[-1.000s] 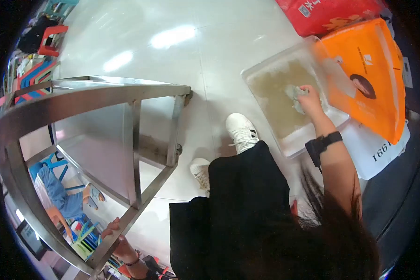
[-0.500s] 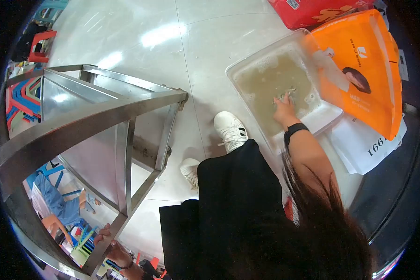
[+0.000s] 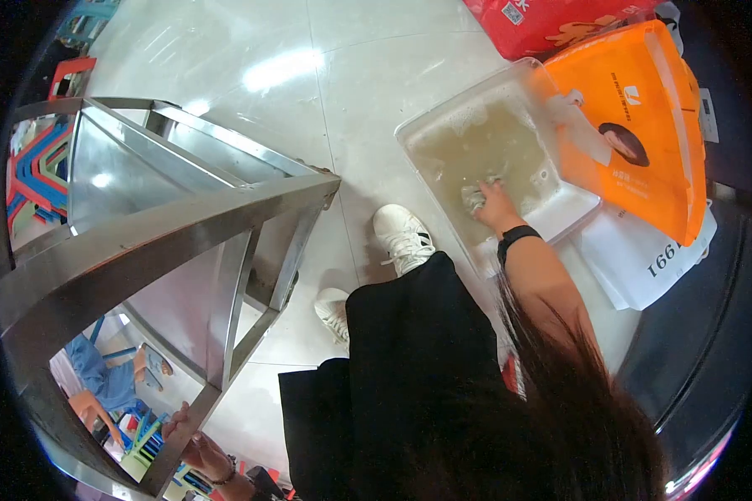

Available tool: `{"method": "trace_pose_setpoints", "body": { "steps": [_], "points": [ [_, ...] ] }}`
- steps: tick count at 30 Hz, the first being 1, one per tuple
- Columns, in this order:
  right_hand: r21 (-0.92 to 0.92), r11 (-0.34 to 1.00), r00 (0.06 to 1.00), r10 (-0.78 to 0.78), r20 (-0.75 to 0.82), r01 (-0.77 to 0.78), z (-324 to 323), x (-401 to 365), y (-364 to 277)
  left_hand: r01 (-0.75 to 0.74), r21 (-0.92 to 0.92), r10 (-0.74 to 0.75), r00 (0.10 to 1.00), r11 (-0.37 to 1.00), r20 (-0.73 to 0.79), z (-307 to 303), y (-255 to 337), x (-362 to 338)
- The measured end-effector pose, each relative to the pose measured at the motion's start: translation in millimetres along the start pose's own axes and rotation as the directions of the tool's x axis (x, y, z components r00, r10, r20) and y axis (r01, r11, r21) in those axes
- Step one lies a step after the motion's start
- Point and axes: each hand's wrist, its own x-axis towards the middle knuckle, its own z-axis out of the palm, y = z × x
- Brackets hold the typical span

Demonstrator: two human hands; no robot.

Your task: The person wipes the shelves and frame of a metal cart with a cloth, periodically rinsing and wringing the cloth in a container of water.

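Note:
A clear plastic tub (image 3: 426,125) of cloudy, sudsy water stands on the floor at the right. My right hand (image 3: 497,207), with a black wristband, is in the tub, its fingers closed round a wet, pale cloth (image 3: 474,199) at the water's surface. At the lower left, my left hand (image 3: 194,447) holds a metal bar (image 3: 175,442) of the steel table frame, its fingers wrapped over the edge.
The steel frame (image 3: 142,225) fills the left side. Beside the tub lie an orange bag (image 3: 643,159), a white bag (image 3: 643,259) and a red package (image 3: 518,25). Coloured stools (image 3: 46,171) and a seated person (image 3: 104,367) appear beyond the frame.
My right hand has moved left within the tub, and the pale cloth now shows gripped in it above the water. The whole view has shifted slightly; my left hand stays on the bar.

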Motion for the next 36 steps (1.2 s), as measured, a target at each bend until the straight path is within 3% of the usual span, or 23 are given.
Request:
{"method": "trace_pose_setpoints", "body": {
  "steps": [2,4,7,9,10,11,12,13,14,15,17,18,20,23,24,26,28,30,34,36],
  "points": [
    [-0.220,0.976,1.000,0.004,0.013,-0.001,8,-6,-9,0.003,-0.027,-0.003,1.000,1.000,0.010,-2,0,0],
    [-0.240,0.970,0.999,0.047,-0.003,-0.046,27,3,-10,0.000,-0.057,0.001,1.000,0.998,0.016,2,2,1],
    [-0.229,0.970,0.996,0.085,0.022,-0.078,26,7,-14,0.069,0.006,-0.068,0.992,0.998,-0.104,5,6,-7],
    [-0.198,0.978,0.995,0.082,0.060,-0.068,10,4,-17,0.078,0.243,-0.050,0.991,0.967,-0.120,-3,7,-20],
    [0.033,0.986,0.981,0.161,0.108,-0.165,-3,3,-17,0.071,0.243,-0.042,0.991,0.967,-0.124,-5,12,-28],
    [0.258,0.929,0.959,0.224,0.172,-0.263,-15,-1,-17,0.206,0.069,-0.191,0.965,0.976,-0.180,-6,19,-39],
    [0.265,0.929,0.962,0.221,0.163,-0.258,-25,-6,-18,0.324,-0.115,-0.342,0.917,0.939,-0.205,-9,23,-47],
    [0.589,0.738,0.941,0.210,0.264,-0.330,-34,-12,-19,0.315,-0.121,-0.335,0.920,0.941,-0.206,-14,25,-54],
    [0.814,0.434,0.922,0.157,0.354,-0.386,-43,-19,-20,0.283,-0.127,-0.299,0.946,0.951,-0.128,-19,26,-61],
    [0.819,0.432,0.926,0.156,0.345,-0.378,-51,-26,-21,0.250,-0.136,-0.259,0.965,0.959,-0.050,-19,35,-62],
    [0.916,0.035,0.913,0.109,0.393,-0.399,-69,-40,-25,0.245,-0.104,-0.241,0.969,0.964,0.049,-16,56,-60],
    [0.921,0.036,0.918,0.103,0.384,-0.389,-78,-49,-31,0.242,-0.074,-0.230,0.963,0.967,0.141,-9,75,-57],
    [0.932,-0.225,0.940,0.124,0.318,-0.285,-95,-71,-45,0.223,-0.081,-0.190,0.937,0.971,0.293,6,118,-45],
    [0.964,-0.161,0.964,0.126,0.235,-0.214,-114,-90,-48,0.202,-0.261,-0.077,0.903,0.944,0.422,20,159,-30],
    [0.968,-0.151,0.968,0.122,0.218,-0.199,-124,-96,-51,0.267,-0.336,-0.083,0.877,0.903,0.474,27,177,-24],
    [0.938,-0.218,0.958,0.039,0.283,-0.268,-144,-110,-56,0.430,-0.386,-0.112,0.773,0.816,0.624,42,200,-16],
    [0.938,-0.214,0.961,-0.009,0.277,-0.272,-160,-118,-56,0.471,-0.398,-0.027,0.670,0.787,0.741,67,228,-6],
    [0.975,-0.121,0.961,0.181,0.209,-0.189,-165,-117,-50,0.722,-0.459,-0.039,0.556,0.518,0.831,96,249,0],
    [0.996,-0.052,0.989,0.129,0.073,-0.067,-173,-114,-33,0.949,-0.255,-0.028,0.264,0.186,0.964,185,268,15],
    [0.998,0.024,0.969,0.238,-0.068,0.064,-177,-121,-47,0.946,-0.218,-0.204,0.269,0.241,0.941,244,264,18]
  ]
}}
